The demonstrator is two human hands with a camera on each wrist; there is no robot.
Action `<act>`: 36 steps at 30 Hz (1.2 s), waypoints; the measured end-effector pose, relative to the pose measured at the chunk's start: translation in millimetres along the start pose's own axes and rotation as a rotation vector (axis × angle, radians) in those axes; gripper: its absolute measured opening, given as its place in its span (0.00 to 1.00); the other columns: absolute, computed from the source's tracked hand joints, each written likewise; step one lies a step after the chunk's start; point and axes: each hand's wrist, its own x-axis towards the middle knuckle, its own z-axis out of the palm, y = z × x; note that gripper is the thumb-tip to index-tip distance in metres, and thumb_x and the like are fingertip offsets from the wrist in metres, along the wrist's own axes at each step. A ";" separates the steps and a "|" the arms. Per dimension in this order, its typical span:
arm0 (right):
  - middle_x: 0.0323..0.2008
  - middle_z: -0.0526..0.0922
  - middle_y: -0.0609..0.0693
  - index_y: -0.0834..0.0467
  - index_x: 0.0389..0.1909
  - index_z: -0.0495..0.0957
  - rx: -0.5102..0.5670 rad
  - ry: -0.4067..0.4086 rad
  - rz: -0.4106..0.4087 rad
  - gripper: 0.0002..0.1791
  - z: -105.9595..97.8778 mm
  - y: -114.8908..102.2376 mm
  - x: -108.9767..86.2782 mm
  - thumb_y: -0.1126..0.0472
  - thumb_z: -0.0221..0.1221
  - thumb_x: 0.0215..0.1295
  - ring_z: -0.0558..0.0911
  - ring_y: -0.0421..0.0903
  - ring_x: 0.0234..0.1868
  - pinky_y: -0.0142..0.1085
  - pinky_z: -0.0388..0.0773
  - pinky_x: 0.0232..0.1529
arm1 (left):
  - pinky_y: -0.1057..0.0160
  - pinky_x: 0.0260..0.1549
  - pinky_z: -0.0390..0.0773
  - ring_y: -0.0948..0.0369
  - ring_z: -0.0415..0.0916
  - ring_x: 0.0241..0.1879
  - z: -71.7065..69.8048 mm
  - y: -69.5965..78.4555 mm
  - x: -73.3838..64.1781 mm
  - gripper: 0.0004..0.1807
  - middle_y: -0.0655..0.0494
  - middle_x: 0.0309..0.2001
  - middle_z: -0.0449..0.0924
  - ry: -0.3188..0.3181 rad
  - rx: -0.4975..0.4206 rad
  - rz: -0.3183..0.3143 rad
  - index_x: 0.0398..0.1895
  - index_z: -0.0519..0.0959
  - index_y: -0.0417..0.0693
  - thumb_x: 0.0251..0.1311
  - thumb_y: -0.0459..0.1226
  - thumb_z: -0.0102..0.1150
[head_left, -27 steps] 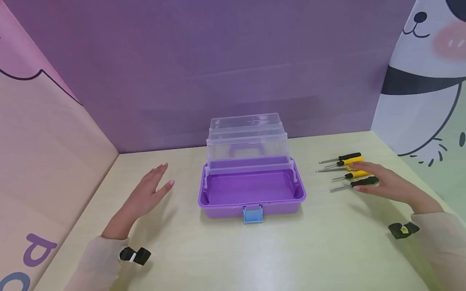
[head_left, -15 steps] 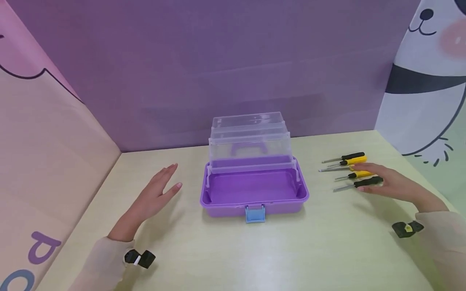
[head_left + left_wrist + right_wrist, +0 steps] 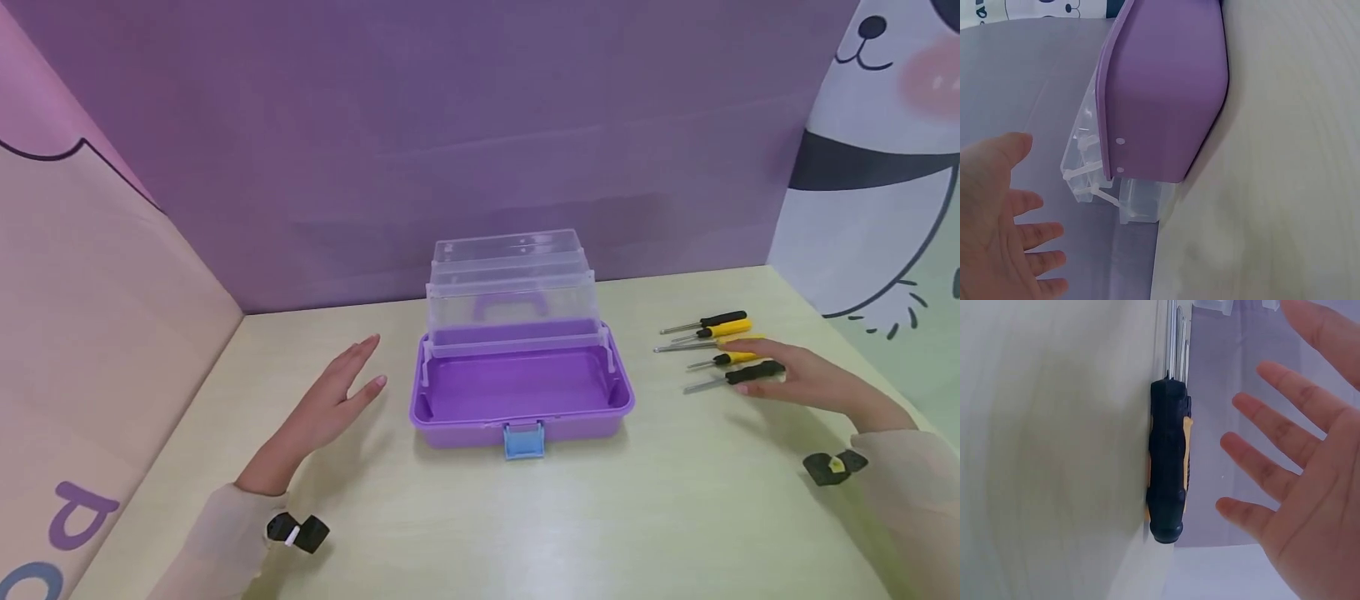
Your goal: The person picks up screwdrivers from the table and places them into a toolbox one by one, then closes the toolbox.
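Note:
A purple toolbox (image 3: 525,429) with its clear tiered lid (image 3: 513,271) raised stands in the middle of the table; its inside shows bare purple. To its left my left hand (image 3: 322,412) hovers with fingers extended, holding nothing. Several screwdrivers lie side by side at the right, among them a black-handled screwdriver (image 3: 753,372) nearest me and a yellow-handled one (image 3: 727,328) farther back. Above them is my right hand (image 3: 813,379), fingers spread, partly covering the handles. In the right wrist view the black screwdriver handle (image 3: 1167,462) lies apart from the fingers (image 3: 1260,465).
The pale table (image 3: 480,525) meets a purple backdrop (image 3: 480,150) close behind the toolbox. A cream side panel (image 3: 97,333) borders it on the left, a panda-printed panel (image 3: 870,225) on the right. A blue latch (image 3: 523,442) hangs from the toolbox front.
My left hand has drifted right, closer to the toolbox. The right hand stays over the screwdrivers, almost unmoved. The toolbox and screwdrivers lie as before.

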 end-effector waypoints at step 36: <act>0.55 0.77 0.53 0.63 0.58 0.73 0.008 0.008 0.021 0.28 -8.6 22.3 -4.4 0.58 0.66 0.57 0.70 0.36 0.55 0.63 0.68 0.51 | 0.37 0.65 0.49 0.40 0.43 0.71 23.2 1.5 -0.6 0.39 0.40 0.73 0.46 -0.103 -0.131 0.080 0.74 0.47 0.41 0.67 0.44 0.51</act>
